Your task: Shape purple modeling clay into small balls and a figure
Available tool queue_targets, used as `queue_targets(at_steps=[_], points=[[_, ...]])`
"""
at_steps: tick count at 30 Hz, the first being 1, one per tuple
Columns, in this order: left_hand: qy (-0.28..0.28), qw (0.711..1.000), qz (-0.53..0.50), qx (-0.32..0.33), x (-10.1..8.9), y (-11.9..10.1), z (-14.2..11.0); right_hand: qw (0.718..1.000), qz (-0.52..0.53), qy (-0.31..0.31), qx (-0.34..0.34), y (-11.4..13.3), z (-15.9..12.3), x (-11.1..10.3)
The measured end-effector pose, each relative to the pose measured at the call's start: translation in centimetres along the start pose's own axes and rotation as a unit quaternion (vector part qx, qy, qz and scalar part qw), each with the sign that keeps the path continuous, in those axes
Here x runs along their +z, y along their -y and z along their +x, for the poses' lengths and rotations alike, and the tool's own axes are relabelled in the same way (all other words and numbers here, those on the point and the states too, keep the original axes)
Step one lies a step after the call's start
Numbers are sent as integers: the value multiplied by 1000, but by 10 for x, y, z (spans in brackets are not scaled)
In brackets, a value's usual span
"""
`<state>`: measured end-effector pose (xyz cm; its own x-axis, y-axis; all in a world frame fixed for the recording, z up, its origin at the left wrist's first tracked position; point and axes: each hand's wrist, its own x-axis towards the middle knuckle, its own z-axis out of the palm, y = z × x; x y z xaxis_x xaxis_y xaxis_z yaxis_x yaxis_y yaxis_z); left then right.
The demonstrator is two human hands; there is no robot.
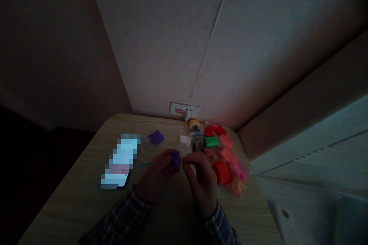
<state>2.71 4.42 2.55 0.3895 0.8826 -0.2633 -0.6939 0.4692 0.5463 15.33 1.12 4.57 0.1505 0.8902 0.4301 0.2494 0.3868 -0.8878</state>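
A lumpy purple piece, looking like modelling clay [174, 158], is held in the fingers of my left hand [156, 174]. Right beside it, my right hand [203, 183] has thumb and forefinger pinched together. Whatever is between those fingertips is too small and dark to make out. A thin teal stick [144, 164] pokes out to the left of my left hand. Beyond that hand lies a purple clay packet [156, 137] in clear plastic. Close to my right hand are a red packet [222, 172] and a small clear bag with dark contents [197, 142].
A lit phone [122, 160], its screen blurred, lies on the wooden table [77, 191] at left. Several coloured packets, among them a green packet [212, 141], crowd the right side near a white piece [185, 140]. A plug sits in the wall socket [179, 110].
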Motion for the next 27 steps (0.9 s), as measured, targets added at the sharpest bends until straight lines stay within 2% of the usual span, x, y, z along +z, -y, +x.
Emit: queue_targets(at_steps=[11,20,27], points=[[2,1000,-1,7,10,-4,-4,999,-37,0,-32,3,-1,-1],[14,1000,6,11,7,-3,-3,998,-46,0,-44,4,1,-1],[14,1000,16,16,9,-3,-4,999,-26,7,-28,4,1,-2]])
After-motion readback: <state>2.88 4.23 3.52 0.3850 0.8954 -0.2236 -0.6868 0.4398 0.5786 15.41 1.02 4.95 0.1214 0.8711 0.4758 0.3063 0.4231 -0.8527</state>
